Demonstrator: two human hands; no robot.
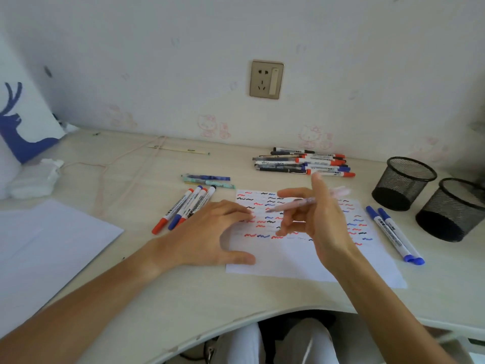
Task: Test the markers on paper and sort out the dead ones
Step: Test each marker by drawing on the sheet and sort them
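A white test sheet point(301, 261) covered with red, blue and black squiggles lies mid-desk. My left hand point(210, 232) rests flat on its left edge, fingers spread. Above the sheet, my right hand point(320, 219) holds a pale pink pen point(296, 203) between its fingers, tip pointing left. A pile of markers and pens point(304, 162) lies behind the sheet. Several markers point(186, 208) lie left of it, with patterned pens point(207, 180) just behind them. Two blue markers point(393, 235) lie on the right.
Two empty black mesh pen cups point(404, 183) point(454, 210) stand at the right. A blank paper sheet point(44, 248) lies at the left, with crumpled tissue point(36, 179), a cable point(126, 164) and a ruler point(178, 151) behind. The desk's curved front edge point(236, 321) is near my lap.
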